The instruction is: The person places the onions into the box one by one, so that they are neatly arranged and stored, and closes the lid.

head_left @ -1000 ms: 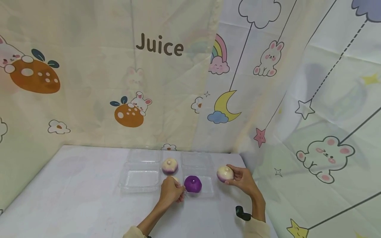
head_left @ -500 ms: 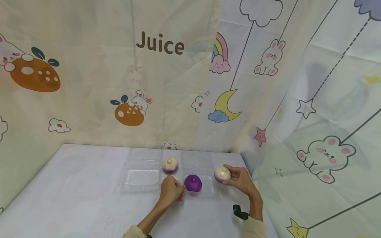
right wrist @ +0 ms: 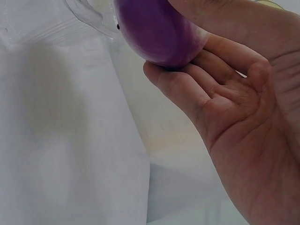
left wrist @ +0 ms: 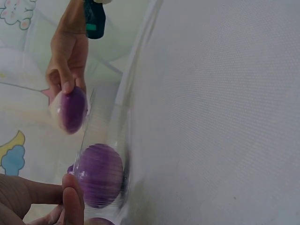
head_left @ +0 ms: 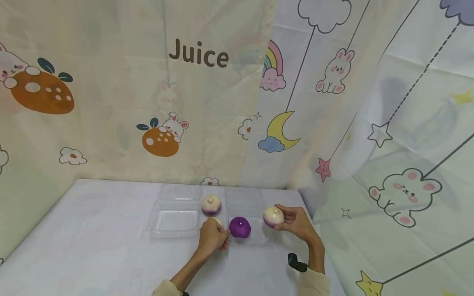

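My right hand (head_left: 298, 224) pinches a glossy cream-and-purple turnip (head_left: 273, 217), cream side up, raised at the right end of the right clear plastic box (head_left: 260, 231). In the right wrist view, the fingertips and thumb hold the turnip's purple side (right wrist: 159, 33). My left hand (head_left: 212, 237) pinches the near left edge of that box between thumb and finger, as the left wrist view shows at the thumb (left wrist: 72, 204). Inside the box sits another turnip (head_left: 240, 227), purple side up. Behind my left hand, one more turnip (head_left: 217, 221) is mostly hidden.
A cream-topped turnip (head_left: 211, 204) stands between the two boxes. To the left lies a second clear box (head_left: 177, 222) with its lid folded back. All rest on a white table (head_left: 111, 238), with printed curtains (head_left: 207, 102) behind and along the right side.
My right hand has moved left with the turnip, closer to the purple one in the box. My left hand keeps its place at the box edge.
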### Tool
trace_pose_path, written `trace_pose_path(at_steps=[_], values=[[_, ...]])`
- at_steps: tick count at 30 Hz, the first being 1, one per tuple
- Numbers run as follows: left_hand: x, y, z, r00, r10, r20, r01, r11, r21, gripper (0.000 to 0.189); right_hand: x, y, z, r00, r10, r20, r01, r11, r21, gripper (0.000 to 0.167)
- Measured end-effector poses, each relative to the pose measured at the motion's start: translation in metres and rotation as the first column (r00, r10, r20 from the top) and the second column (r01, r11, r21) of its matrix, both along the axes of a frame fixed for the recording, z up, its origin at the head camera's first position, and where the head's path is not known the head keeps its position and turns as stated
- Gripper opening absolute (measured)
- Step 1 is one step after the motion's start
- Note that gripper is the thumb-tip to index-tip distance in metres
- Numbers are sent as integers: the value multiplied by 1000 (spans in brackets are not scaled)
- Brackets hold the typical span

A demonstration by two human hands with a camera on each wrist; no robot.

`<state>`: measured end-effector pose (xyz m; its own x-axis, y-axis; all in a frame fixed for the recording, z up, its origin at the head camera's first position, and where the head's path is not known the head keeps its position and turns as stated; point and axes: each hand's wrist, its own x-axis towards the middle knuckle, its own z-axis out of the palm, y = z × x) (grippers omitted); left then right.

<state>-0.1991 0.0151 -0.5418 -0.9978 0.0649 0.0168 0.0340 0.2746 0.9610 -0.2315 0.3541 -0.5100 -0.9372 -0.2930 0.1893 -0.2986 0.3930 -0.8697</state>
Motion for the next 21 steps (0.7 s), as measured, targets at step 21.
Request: trace_pose_path(at_steps=[21], values=[[-1, 1, -3, 1000, -2, -16, 2, 1000, 0, 29, -5, -4, -3, 1000, 13, -12, -13, 999, 34, 75]])
